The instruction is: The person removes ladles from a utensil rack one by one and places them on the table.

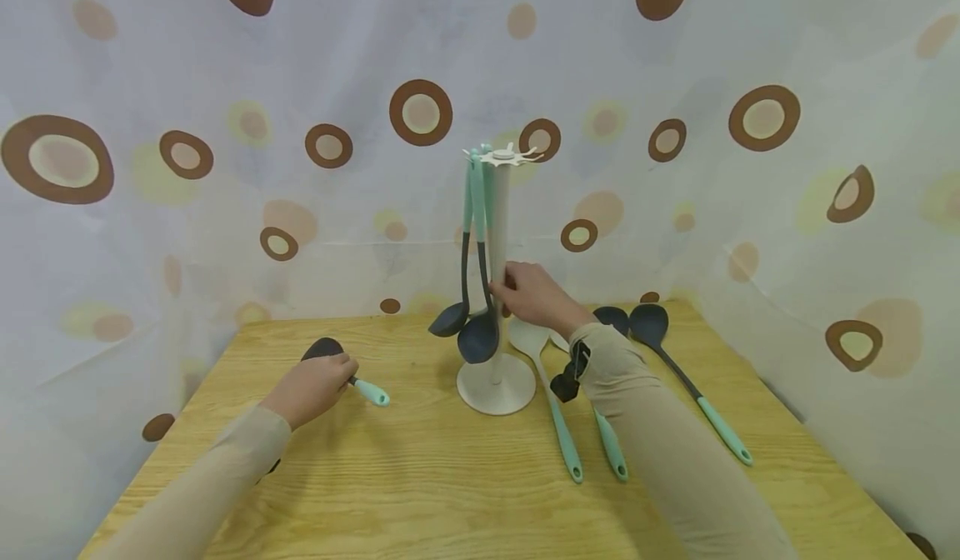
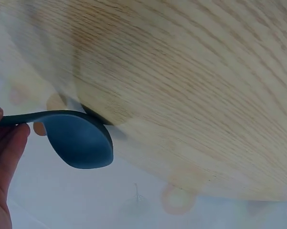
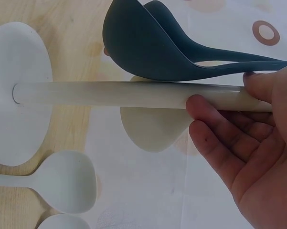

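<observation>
My left hand (image 1: 315, 387) pinches a ladle (image 2: 81, 140) by its dark shaft. The ladle's dark bowl points away, and its mint handle (image 1: 371, 392) sticks out past the fingers over the left of the table. My right hand (image 1: 536, 293) grips the white pole (image 3: 124, 94) of an upright utensil stand, thumb on one side and fingers on the other. Two dark ladles (image 1: 478, 339) with mint handles hang from the stand's hooked top (image 1: 504, 157), just left of the pole. A pale rounded shape (image 3: 153, 131) shows behind the pole in the right wrist view.
On the wooden table (image 1: 405, 493), right of the stand's round base (image 1: 497, 402), lie a white spoon (image 1: 529, 337) and a dark-headed utensil (image 1: 648, 324), both mint-handled. More utensils lie between them, partly hidden by my right arm. A spotted sheet (image 1: 337, 43) hangs behind the table.
</observation>
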Action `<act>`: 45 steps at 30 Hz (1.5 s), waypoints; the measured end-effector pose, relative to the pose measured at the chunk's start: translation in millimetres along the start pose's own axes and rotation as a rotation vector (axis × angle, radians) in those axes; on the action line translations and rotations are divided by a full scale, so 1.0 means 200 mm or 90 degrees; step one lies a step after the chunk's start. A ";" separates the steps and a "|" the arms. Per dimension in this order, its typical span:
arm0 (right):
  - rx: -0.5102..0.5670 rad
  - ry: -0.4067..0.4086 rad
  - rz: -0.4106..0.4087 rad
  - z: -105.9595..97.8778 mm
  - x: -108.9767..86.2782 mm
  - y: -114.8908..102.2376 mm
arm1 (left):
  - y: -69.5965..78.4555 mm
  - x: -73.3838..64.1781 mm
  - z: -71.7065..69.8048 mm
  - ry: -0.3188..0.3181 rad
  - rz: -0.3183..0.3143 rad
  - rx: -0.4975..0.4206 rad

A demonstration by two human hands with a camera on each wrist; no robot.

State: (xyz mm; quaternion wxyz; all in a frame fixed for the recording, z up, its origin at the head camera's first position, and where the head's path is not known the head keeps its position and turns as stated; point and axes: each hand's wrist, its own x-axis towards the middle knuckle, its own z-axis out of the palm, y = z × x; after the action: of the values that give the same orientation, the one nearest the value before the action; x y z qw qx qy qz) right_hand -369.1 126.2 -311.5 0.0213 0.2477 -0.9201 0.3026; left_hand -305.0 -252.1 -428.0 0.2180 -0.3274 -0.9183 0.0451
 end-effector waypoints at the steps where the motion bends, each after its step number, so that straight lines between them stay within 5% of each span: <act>1: -0.002 0.002 -0.001 0.00 0.00 0.00 | 0.00 0.00 0.00 0.002 0.011 0.015; 6: 0.000 0.002 0.004 0.01 0.00 0.00 | -0.02 -0.04 0.01 -0.002 0.045 0.075; 12: 0.002 0.001 -0.002 0.03 0.01 -0.01 | -0.06 -0.10 0.05 -0.052 0.038 0.126; 21: 0.006 0.011 -0.010 0.01 0.01 -0.01 | -0.09 -0.14 0.05 -0.145 -0.038 0.038; 23: 0.007 0.014 -0.008 0.01 0.01 -0.01 | -0.09 -0.14 0.05 -0.168 -0.066 -0.003; 28: 0.010 0.013 0.000 0.01 0.00 0.00 | -0.06 -0.11 0.04 -0.233 -0.211 -0.145; 33: 0.011 0.014 -0.005 0.02 0.00 0.01 | -0.01 -0.08 0.03 -0.251 -0.333 -0.237; 39: 0.015 0.017 -0.018 0.02 0.00 0.02 | 0.02 -0.07 0.03 -0.254 -0.405 -0.260; 45: 0.018 0.013 -0.009 0.02 0.00 0.02 | 0.00 -0.08 0.01 -0.240 -0.431 -0.261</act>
State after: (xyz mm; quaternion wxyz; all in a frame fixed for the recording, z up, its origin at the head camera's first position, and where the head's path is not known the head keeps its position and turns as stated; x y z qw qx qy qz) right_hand -370.5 126.5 -316.9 0.0294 0.2517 -0.9137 0.3177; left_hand -295.3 -261.9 -435.9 -0.0201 -0.0305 -0.9875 -0.1530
